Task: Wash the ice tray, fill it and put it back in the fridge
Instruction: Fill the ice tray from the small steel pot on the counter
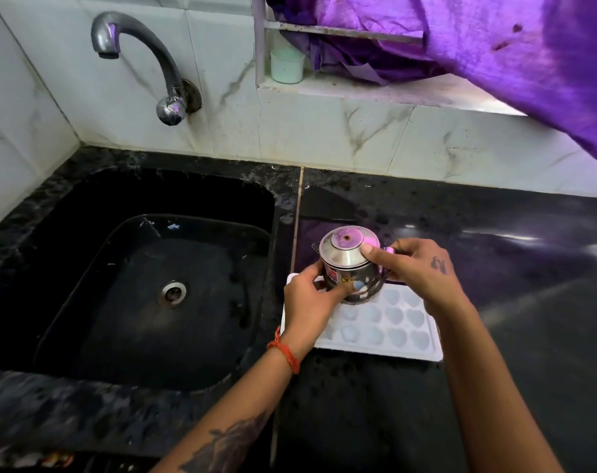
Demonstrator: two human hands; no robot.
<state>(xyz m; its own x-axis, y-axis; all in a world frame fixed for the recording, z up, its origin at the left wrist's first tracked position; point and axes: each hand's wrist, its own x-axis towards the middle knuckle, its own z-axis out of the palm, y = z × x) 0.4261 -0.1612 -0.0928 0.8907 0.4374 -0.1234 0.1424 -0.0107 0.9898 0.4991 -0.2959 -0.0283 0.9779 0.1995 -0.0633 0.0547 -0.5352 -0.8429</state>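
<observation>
— Steel, that lidded pot (349, 268): you grip it with both hands over the white ice tray (385, 327)?

— Yes. Your left hand (310, 302) curls round its body; your right hand (416, 268) holds the handle side, thumb pressing the lid.

— And your tray?

— Flat on the black counter (494, 268), just right of the sink (153, 285).

We cannot see the far left corner of the ice tray (389, 322) — the steel pot (349, 268) and both hands cover it. The left hand (310, 302) hides part of the pot's wall; its sticker is too small to read. Our forearms run off the bottom edge, and the purple cloth (494, 46) is cut by the top and right edges.
</observation>
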